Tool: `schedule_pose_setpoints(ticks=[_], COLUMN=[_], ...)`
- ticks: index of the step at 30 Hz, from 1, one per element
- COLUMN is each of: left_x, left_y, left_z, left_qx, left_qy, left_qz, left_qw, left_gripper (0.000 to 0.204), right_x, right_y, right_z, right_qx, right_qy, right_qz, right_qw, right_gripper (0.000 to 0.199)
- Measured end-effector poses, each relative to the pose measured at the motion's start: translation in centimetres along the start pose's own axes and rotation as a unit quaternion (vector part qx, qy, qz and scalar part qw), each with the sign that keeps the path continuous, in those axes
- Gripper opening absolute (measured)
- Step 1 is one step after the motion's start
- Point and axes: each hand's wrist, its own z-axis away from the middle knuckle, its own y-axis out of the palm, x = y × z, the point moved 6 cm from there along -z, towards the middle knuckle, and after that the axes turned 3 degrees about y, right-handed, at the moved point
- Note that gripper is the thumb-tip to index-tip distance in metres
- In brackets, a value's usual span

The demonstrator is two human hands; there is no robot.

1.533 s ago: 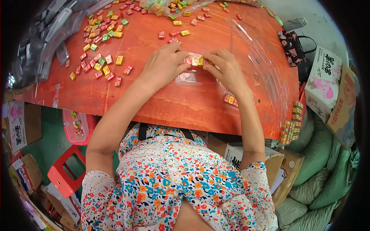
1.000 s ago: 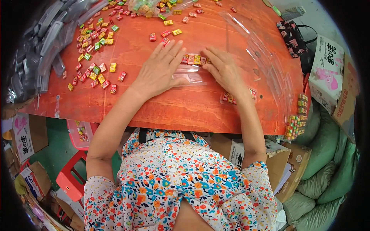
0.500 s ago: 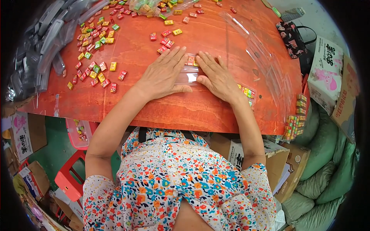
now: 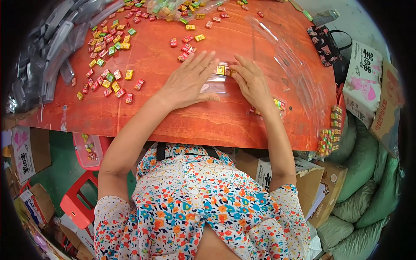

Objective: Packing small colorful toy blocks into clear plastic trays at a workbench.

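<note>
A clear plastic blister tray (image 4: 216, 88) lies on the table between my hands, with a row of small candy-coloured boxes (image 4: 222, 69) along its far edge. My left hand (image 4: 190, 80) rests over the tray's left end, open, fingers stretched and thumb pointing right. At the right end of the row, my right hand (image 4: 252, 82) touches the boxes with its fingertips; its fingers are slightly bent and apart. Part of the row is hidden beneath both hands. Another filled clear pack (image 4: 279, 104) lies partly under my right forearm.
Loose little boxes (image 4: 113, 76) are scattered at the left, and a plastic bag of them (image 4: 167, 9) lies at the far edge. Clear plastic trays (image 4: 56, 39) pile up at far left. Long clear strips (image 4: 299, 73) lie at right, near stacked boxes (image 4: 327, 141).
My right hand has shifted slightly right and bent its fingers, uncovering more of the row's boxes. The left hand has moved slightly right, staying flat.
</note>
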Motion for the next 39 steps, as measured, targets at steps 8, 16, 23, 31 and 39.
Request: schedule_pose_setpoints(ticks=[8,16,23,31,39], left_x=[2.1,1.2,0.6,0.2,0.3], left_y=[-1.5,0.3,0.4,0.3,-0.1], left_z=[1.1,1.0,0.9,1.2,1.1], left_qx=[-0.027,-0.022,-0.009,-0.018,-0.032], left_qy=[-0.053,-0.035,-0.016,-0.029,-0.024], left_qz=[0.027,0.061,-0.014,0.001,0.0], left_qw=[0.998,0.997,1.0,0.999,0.999], left_gripper=[0.1,0.093,0.088,0.089,0.088], right_x=[-0.3,0.0,-0.4,0.9,-1.3], right_y=[0.2,0.1,0.2,0.3,-1.1], right_z=[-1.0,-1.3,-1.8,-0.6,-1.0], right_qx=[-0.022,-0.012,0.004,0.032,-0.008], right_qy=[0.024,0.026,0.081,0.086,0.135], right_qz=[-0.046,-0.011,-0.066,-0.077,-0.05], right_qw=[0.998,1.0,0.995,0.993,0.99], right_gripper=[0.022,0.021,0.017,0.018,0.018])
